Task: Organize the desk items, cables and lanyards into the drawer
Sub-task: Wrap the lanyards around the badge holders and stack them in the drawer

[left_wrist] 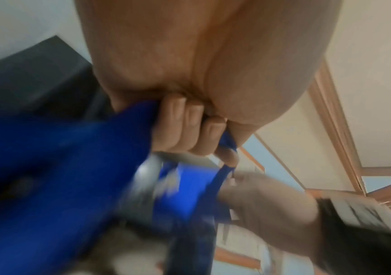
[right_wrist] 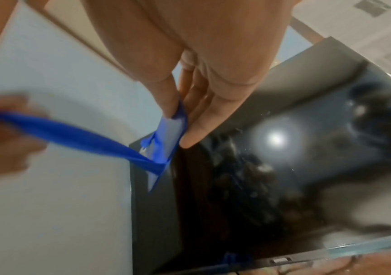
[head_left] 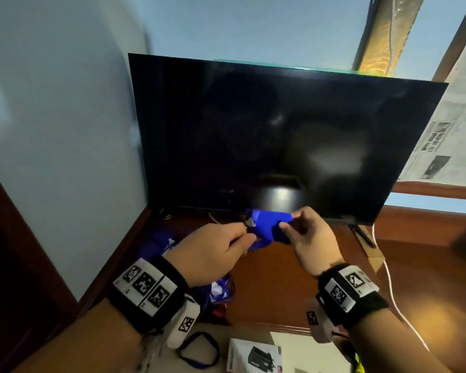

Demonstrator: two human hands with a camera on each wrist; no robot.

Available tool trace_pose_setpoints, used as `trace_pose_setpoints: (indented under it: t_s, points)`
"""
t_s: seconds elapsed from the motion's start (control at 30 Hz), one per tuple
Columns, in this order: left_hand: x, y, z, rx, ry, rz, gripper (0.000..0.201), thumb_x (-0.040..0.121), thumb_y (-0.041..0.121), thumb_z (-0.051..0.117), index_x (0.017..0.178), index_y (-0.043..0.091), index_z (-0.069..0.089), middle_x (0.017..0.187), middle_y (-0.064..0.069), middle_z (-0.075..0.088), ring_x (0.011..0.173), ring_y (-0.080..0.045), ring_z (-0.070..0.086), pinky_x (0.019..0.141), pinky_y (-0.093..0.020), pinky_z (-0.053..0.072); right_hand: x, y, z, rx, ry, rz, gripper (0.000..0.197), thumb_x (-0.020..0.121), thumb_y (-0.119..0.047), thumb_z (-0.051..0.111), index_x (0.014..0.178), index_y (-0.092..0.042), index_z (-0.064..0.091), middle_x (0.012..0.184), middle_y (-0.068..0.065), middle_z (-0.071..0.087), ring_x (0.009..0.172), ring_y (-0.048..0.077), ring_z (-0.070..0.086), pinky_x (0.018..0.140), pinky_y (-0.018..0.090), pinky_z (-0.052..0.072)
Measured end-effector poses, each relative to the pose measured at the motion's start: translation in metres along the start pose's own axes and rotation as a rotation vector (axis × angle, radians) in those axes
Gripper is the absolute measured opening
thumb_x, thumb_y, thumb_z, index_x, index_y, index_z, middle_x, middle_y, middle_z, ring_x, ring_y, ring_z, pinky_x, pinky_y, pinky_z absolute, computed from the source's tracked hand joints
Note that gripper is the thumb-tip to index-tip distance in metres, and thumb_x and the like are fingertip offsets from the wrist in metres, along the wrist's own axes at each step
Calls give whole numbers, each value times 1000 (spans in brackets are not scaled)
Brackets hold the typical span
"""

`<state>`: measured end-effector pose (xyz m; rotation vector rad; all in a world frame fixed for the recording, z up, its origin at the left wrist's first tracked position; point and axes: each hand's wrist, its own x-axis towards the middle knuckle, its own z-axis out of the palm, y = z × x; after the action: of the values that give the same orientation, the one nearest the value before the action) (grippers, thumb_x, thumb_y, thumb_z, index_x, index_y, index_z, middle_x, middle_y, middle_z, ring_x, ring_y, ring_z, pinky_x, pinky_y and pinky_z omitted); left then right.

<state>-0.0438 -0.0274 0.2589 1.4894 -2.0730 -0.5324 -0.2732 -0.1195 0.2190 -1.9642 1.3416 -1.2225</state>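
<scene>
head view — left hand (head_left: 215,249), right hand (head_left: 311,238) pinching blue lanyard (head_left: 267,227)

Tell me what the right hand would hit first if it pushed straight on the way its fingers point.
Probably the dark screen: the right hand, pinching the blue lanyard, points toward its lower edge. The gap between them is unclear.

One monitor (head_left: 280,135), one white cable (head_left: 388,278), one boxed item (head_left: 253,356), two hands.

Ahead of you a dark television (head_left: 280,135) stands on the wooden desk (head_left: 277,281), with newspaper (head_left: 452,130) at the right.
</scene>
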Motion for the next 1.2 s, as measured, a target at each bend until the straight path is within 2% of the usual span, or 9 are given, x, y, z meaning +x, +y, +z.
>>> trace_pose_setpoints:
  t_s: [0.1, 0.17, 0.23, 0.43, 0.53, 0.63, 0.73, 0.97, 1.2]
  points:
    - [20, -5, -32, 152, 198, 67, 35, 104, 47, 54, 78, 24, 54, 62, 5, 54, 59, -10, 52, 62, -32, 44, -12, 1, 9, 80, -235, -31, 21, 90, -13, 77, 86, -30, 66, 78, -10, 71, 71, -2, 64, 69, 17, 48]
    - [33, -18, -47, 124, 242, 38, 34, 102, 48, 57, 76, 26, 55, 63, 4, 53, 60, -9, 52, 63, -31, 45, -17, -10, 10, 259, -360, -38, 12, 92, -11, 74, 93, -23, 72, 84, 0, 75, 73, 9, 67, 67, 30, 54]
    - [46, -33, -50, 97, 227, -22, 35, 99, 50, 61, 75, 25, 57, 64, 5, 54, 59, -7, 51, 65, -32, 47, -20, -25, 8, 443, -386, -48, 8, 92, -11, 72, 99, -11, 74, 87, 7, 76, 75, 12, 67, 66, 27, 53]
    - [41, -63, -1, -514, -33, -123, 20, 101, 31, 62, 87, 18, 68, 73, 11, 64, 63, -2, 52, 61, -26, 44, -9, -46, -1, 856, -197, 80, 19, 87, -23, 73, 94, -5, 67, 69, 13, 67, 53, 22, 54, 49, 26, 43]
    - [19, -54, 28, -457, -49, -188, 45, 101, 61, 46, 77, 24, 57, 67, 3, 47, 55, -14, 37, 55, -32, 34, -4, -46, -2, 880, -50, 144, 32, 93, -13, 71, 106, 12, 55, 84, 25, 71, 63, 31, 63, 62, 38, 52]
    - [1, -36, 32, -313, -42, -141, 43, 105, 56, 40, 78, 27, 56, 69, 0, 49, 60, -19, 44, 64, -49, 43, -3, -37, 5, 714, 92, 192, 18, 97, -7, 68, 101, 3, 53, 81, 21, 73, 60, 31, 70, 59, 38, 59]
    - [-4, -9, 10, -132, 58, -70, 32, 107, 45, 46, 82, 31, 59, 70, 2, 61, 62, -14, 57, 69, -44, 50, -5, -17, 16, 366, 129, 139, 24, 91, -18, 76, 87, -13, 53, 83, 17, 70, 74, 38, 70, 72, 56, 60]
    - [22, -7, -46, 265, 66, -23, 25, 96, 53, 65, 83, 31, 67, 89, 11, 59, 81, -3, 56, 75, -24, 42, -35, -22, 31, 260, -335, -44, 14, 92, -8, 73, 94, -20, 65, 79, -1, 72, 67, 12, 67, 63, 32, 55]
    - [10, -61, -20, -239, -235, -229, 20, 92, 40, 77, 86, 21, 78, 82, 3, 77, 77, -14, 72, 76, -25, 56, -52, -18, 36, 664, -487, 111, 16, 85, -10, 72, 97, -2, 63, 77, 19, 67, 64, 19, 61, 56, 26, 51]
